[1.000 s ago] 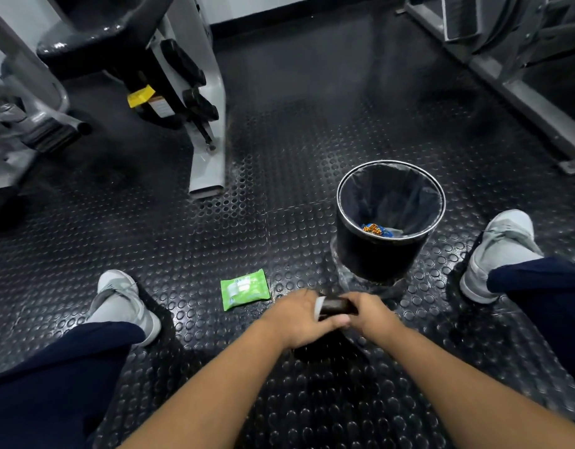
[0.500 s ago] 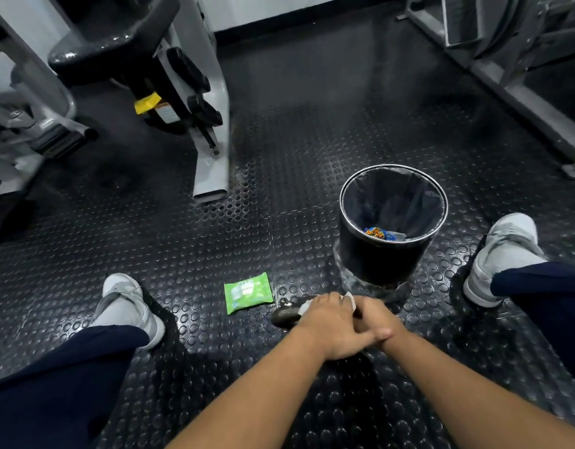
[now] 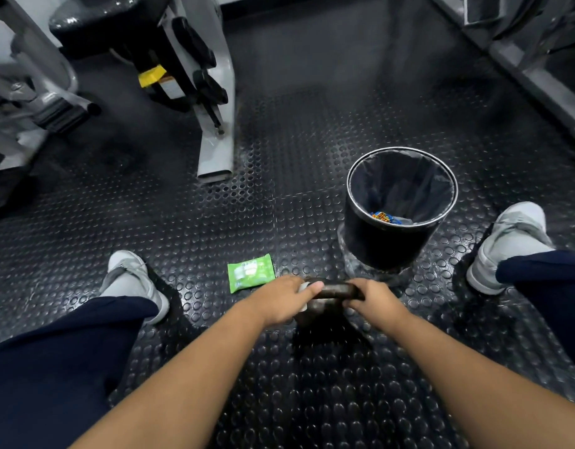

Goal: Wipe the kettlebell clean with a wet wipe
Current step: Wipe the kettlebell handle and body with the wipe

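A dark kettlebell [image 3: 334,291] stands on the studded rubber floor between my legs; only its handle and a bit of its body show. My left hand [image 3: 284,301] presses a white wet wipe [image 3: 304,288] around the left end of the handle, and just a corner of the wipe peeks out under my thumb. My right hand [image 3: 370,299] is closed over the right end of the handle. A green pack of wet wipes [image 3: 250,275] lies flat on the floor just left of my left hand.
A black bin [image 3: 396,234] with a dark liner and a colourful wrapper inside stands right behind the kettlebell. My grey shoes [image 3: 130,280] [image 3: 513,244] flank the spot. A grey machine foot [image 3: 214,150] lies at the back left, another frame [image 3: 539,76] at the back right.
My left hand slid along the handle with the wipe, to the right against my right hand, then back to the left end. The right hand kept its hold.
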